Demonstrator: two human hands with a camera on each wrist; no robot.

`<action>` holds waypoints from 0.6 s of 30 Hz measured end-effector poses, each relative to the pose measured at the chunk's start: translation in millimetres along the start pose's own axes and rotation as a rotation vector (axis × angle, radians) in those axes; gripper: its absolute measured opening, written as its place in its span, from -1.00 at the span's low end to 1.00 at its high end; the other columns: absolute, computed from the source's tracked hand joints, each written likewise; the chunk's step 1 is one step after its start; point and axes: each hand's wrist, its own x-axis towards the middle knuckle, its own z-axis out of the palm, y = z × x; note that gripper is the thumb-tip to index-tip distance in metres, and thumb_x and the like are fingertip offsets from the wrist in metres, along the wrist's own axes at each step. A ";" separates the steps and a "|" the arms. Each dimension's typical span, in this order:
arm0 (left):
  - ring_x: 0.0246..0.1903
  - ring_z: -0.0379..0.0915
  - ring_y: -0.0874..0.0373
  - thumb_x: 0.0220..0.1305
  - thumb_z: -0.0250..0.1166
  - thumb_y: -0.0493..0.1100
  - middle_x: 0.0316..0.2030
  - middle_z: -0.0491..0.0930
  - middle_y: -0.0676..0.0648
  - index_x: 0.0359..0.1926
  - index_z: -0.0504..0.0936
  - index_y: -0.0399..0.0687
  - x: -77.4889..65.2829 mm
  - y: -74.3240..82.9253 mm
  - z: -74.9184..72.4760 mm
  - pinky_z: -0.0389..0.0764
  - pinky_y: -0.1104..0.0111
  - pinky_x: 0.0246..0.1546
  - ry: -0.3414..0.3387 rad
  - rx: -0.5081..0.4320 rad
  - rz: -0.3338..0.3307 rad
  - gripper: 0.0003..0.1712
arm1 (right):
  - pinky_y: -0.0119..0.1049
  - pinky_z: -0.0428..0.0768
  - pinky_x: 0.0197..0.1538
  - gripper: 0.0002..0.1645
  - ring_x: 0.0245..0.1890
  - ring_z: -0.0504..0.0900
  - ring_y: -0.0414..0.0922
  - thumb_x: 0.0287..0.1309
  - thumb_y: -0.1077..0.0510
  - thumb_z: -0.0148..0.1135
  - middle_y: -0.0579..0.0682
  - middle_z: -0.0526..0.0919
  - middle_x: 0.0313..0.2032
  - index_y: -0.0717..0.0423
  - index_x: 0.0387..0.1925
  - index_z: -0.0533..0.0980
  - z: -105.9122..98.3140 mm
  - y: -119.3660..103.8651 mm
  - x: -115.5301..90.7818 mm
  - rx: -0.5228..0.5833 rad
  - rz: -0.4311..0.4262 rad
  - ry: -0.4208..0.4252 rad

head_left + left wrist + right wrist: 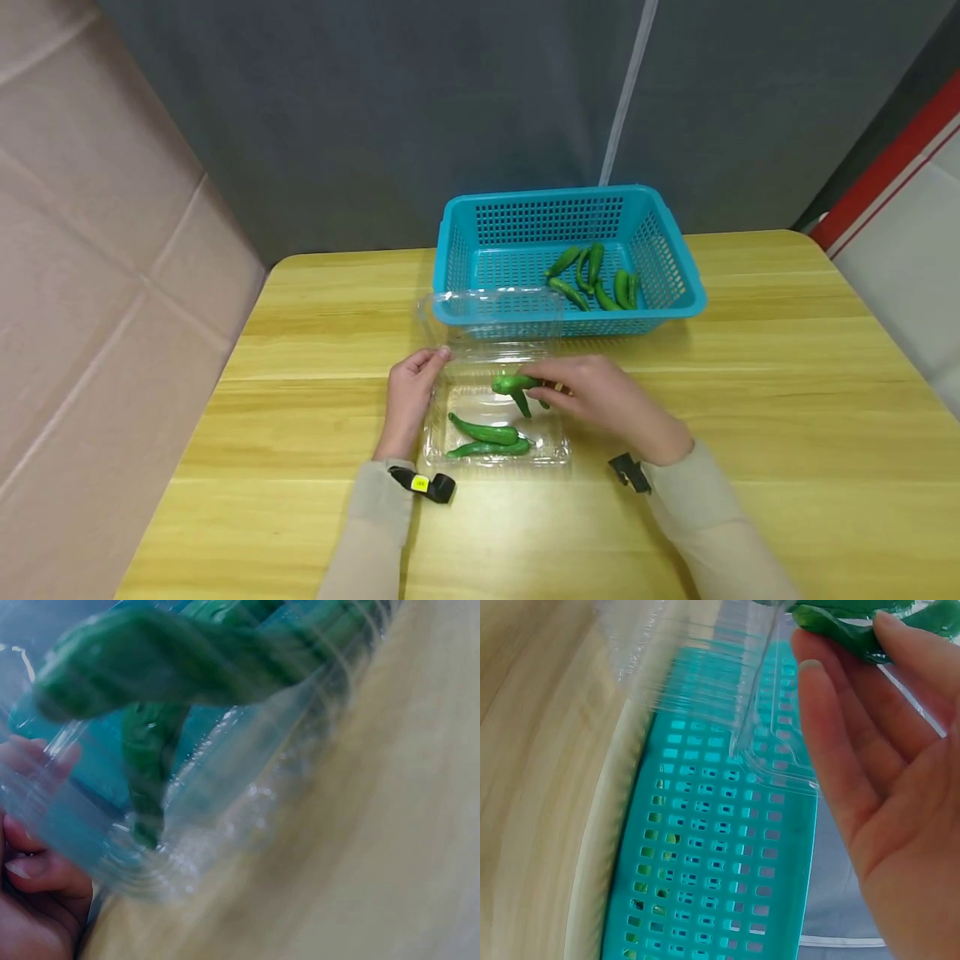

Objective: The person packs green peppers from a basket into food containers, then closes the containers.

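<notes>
My left hand (408, 392) pinches the left edge of a clear plastic clamshell box (553, 442), near the hinge. The box lies with its transparent lid (491, 325) tipped back. My right hand (600, 396) holds green chili peppers (513, 383) over the back part of the box, thumb and fingertips pinching them; how many is partly hidden. In the right wrist view, a pepper (847, 634) shows between the thumb and fingers. Two more green peppers (486, 432) lie side by side in the front of the box. Through its wall, the left wrist view shows a blurred pepper (187, 664).
Behind the box stands a blue perforated basket (540, 198) with several green peppers (594, 265) toward its right side. The open lid overlaps the basket's front left edge. Everything rests on a wooden table (300, 433), with a dark grey cloth (360, 125) behind it.
</notes>
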 end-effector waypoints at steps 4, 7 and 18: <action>-0.90 0.03 0.33 0.16 0.21 0.03 -0.82 0.28 -0.08 -0.28 0.64 -0.23 3.1 -4.6 -0.3 0.08 0.45 -0.87 -0.005 -0.018 -0.003 -0.62 | -0.42 0.52 -0.29 -0.69 -0.30 0.56 -0.35 0.08 0.06 0.21 -0.23 0.61 -0.19 -0.10 -0.08 0.55 1.5 -1.5 0.2 -0.035 0.015 -0.054; -0.87 0.05 0.29 0.11 0.22 0.11 -0.85 0.22 0.04 -0.28 0.64 -0.20 8.7 -14.8 -0.2 0.10 0.42 -0.87 -0.004 -0.023 -0.016 -0.56 | -0.40 0.52 -0.21 -0.69 -0.23 0.56 -0.33 0.10 0.03 0.19 -0.24 0.60 -0.16 -0.14 -0.07 0.54 3.0 -2.4 0.5 -0.052 0.027 -0.082; -0.85 0.05 0.25 0.01 0.22 0.26 -0.83 0.26 0.03 -0.34 0.67 -0.06 14.3 -32.4 3.2 0.08 0.43 -0.87 0.045 0.006 0.023 -0.51 | -0.35 0.51 -0.14 -0.67 -0.21 0.56 -0.30 0.06 0.05 0.23 -0.21 0.62 -0.21 -0.07 -0.08 0.55 10.5 -3.1 2.4 -0.082 0.000 -0.121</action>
